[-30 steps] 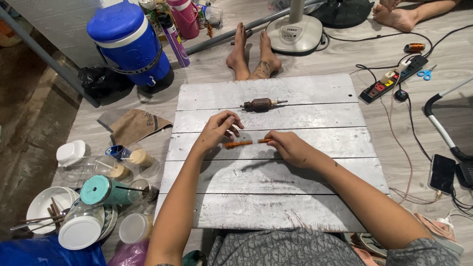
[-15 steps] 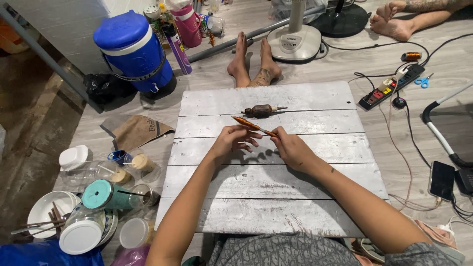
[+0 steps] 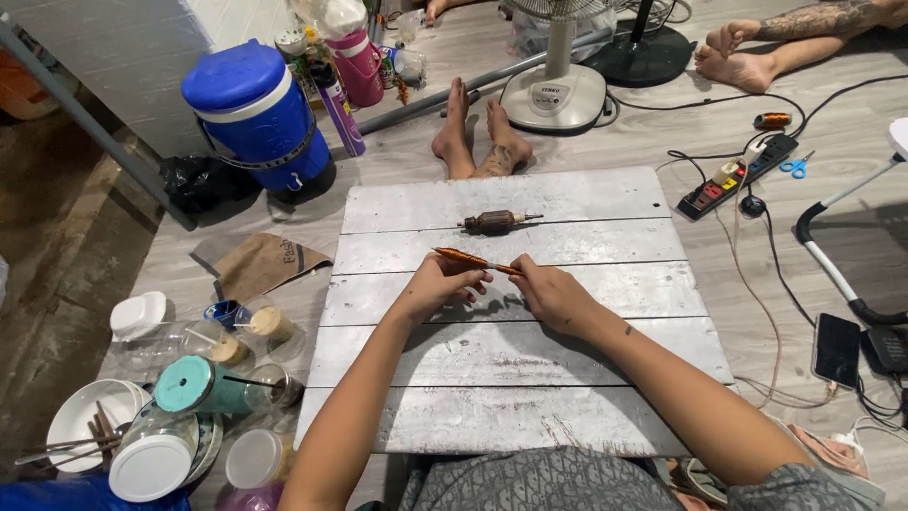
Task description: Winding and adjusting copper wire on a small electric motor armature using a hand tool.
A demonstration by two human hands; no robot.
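Both hands pinch a thin copper-wound rod (image 3: 470,258) over the white plank board (image 3: 567,360): left hand (image 3: 437,284), right hand (image 3: 549,291). A brown motor armature (image 3: 496,222) lies just beyond.

Head view, steeply down, seemingly close

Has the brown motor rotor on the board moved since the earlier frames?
No. The brown rotor lies on the same second plank of the white board, beyond both hands, as before.
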